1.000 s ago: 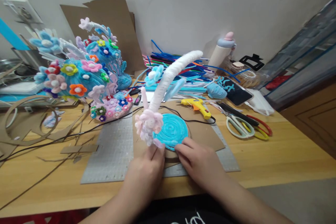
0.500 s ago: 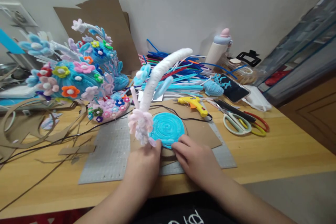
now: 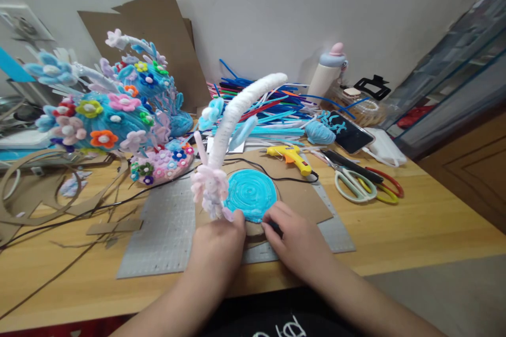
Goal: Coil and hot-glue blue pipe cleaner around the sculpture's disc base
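Observation:
A round disc of bright blue coiled pipe cleaner [image 3: 252, 195] lies flat on brown cardboard. My left hand [image 3: 221, 239] is closed at its lower left edge, the thumb pressed to the rim and the other fingers mostly hidden. At the lower right edge, my right hand [image 3: 290, 231] pinches the rim between thumb and fingers; a dark patch shows in its grip, too small to make out. Just above my left hand rises a curved white wrapped stem [image 3: 233, 113], with pink fuzzy petals [image 3: 209, 187] at its base and a blue flower [image 3: 211, 113] on its side.
A yellow glue gun [image 3: 290, 158] lies behind the disc, its black cord trailing left. Scissors [image 3: 356, 187] are at the right. Pipe cleaners [image 3: 261, 110] are piled along the wall. Flower-covered blue decorations [image 3: 114, 121] stand left, near cardboard scraps [image 3: 114, 226]. A grey cutting mat [image 3: 154, 242] lies underneath.
My right hand's fingers have shifted slightly along the disc's lower edge, and the thumb sits more apart from the fingertips. My left hand stays at the rim. The view has shifted slightly.

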Demonstrator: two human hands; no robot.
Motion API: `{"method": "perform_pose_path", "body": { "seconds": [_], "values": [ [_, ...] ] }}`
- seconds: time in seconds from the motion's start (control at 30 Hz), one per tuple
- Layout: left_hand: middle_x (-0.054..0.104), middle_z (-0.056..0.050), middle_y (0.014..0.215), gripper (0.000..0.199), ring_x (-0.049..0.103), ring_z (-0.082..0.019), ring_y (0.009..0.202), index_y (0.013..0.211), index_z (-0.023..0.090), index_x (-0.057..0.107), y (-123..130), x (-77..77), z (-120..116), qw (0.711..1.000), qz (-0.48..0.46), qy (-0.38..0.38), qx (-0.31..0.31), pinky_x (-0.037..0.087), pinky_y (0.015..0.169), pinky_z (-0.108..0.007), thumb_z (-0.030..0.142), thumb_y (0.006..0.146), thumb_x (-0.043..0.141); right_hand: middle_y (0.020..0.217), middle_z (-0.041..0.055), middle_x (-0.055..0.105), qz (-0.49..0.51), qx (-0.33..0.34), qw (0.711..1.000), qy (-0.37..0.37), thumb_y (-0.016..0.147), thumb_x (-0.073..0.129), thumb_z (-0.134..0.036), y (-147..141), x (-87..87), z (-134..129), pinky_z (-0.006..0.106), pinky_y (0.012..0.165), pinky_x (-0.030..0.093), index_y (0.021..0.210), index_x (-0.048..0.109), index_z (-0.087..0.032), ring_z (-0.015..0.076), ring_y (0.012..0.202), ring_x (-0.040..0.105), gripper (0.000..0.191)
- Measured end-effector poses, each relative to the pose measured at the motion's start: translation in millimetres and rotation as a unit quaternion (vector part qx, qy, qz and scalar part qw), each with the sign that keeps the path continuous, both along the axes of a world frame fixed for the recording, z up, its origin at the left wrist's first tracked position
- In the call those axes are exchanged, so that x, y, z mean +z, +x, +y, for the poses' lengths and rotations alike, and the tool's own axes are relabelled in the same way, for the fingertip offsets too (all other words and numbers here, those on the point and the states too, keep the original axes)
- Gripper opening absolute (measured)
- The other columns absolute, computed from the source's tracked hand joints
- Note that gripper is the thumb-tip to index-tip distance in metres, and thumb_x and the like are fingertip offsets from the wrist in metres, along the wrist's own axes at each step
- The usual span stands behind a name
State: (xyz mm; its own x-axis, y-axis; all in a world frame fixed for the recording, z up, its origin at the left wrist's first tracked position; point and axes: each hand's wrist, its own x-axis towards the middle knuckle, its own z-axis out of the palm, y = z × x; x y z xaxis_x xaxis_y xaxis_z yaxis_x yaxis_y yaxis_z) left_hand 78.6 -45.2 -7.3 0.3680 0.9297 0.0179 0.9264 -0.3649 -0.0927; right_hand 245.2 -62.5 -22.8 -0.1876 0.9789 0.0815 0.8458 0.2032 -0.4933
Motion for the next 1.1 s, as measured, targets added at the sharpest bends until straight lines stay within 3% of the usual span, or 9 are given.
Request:
{"method": "perform_pose_path", "body": {
  "seconds": [0.27,0.5,0.77,0.97,1.1],
  "values": [
    [0.06,-0.008,0.054,0.023,0.061,-0.022,0.049,0.076,0.015,0.065,-0.5,4.4,0.5,1.0,0.006,0.01,-0.015,0.044,0.048,-0.029,0.009,0.086,0.045,0.086,0.0002,0.06,-0.012,0.001,1.0,-0.002,0.09,0.05,-0.02,-1.9,5.0,2.8,0.026,0.06,0.033,0.082,0.057,-0.02,0.0145,0.073,0.058,0.011],
    [0.06,-0.009,0.054,0.024,0.063,-0.024,0.051,0.076,0.014,0.065,0.7,4.9,0.8,0.999,0.026,0.012,-0.018,0.042,0.047,-0.027,0.012,0.087,0.045,0.098,0.0013,0.06,0.003,0.096,0.995,0.026,0.092,0.045,-0.015,5.7,3.3,1.9,0.025,0.066,0.038,0.114,0.063,-0.032,0.0146,0.083,0.061,0.034],
    [0.064,-0.008,0.055,0.023,0.063,-0.024,0.046,0.084,0.016,0.067,-7.9,-3.5,-2.8,0.999,0.011,0.019,-0.027,0.038,0.04,-0.025,0.015,0.089,0.046,0.092,0.0017,0.061,-0.054,0.091,0.992,0.065,0.093,0.048,-0.019,6.3,-0.5,3.2,0.025,0.06,0.034,0.111,0.068,-0.033,0.0142,0.075,0.06,0.03],
    [0.071,-0.007,0.077,0.03,0.065,-0.021,0.054,0.114,0.017,0.06,-27.9,-16.0,-11.6,0.976,-0.152,0.131,-0.082,0.044,0.044,-0.028,0.015,0.089,0.043,0.091,0.002,0.061,-0.06,0.096,0.992,0.064,0.093,0.049,-0.019,5.7,2.8,5.5,0.025,0.059,0.032,0.108,0.069,-0.032,0.0144,0.073,0.059,0.028],
    [0.069,-0.013,0.105,0.037,0.065,-0.026,0.091,0.12,0.014,0.051,-35.4,-20.5,-15.5,0.946,-0.252,0.145,-0.145,0.052,0.073,-0.037,0.008,0.086,0.038,0.091,0.0016,0.061,-0.054,0.094,0.992,0.064,0.092,0.05,-0.018,6.3,1.8,6.1,0.025,0.059,0.032,0.107,0.069,-0.032,0.014,0.072,0.059,0.027]
  ]
}}
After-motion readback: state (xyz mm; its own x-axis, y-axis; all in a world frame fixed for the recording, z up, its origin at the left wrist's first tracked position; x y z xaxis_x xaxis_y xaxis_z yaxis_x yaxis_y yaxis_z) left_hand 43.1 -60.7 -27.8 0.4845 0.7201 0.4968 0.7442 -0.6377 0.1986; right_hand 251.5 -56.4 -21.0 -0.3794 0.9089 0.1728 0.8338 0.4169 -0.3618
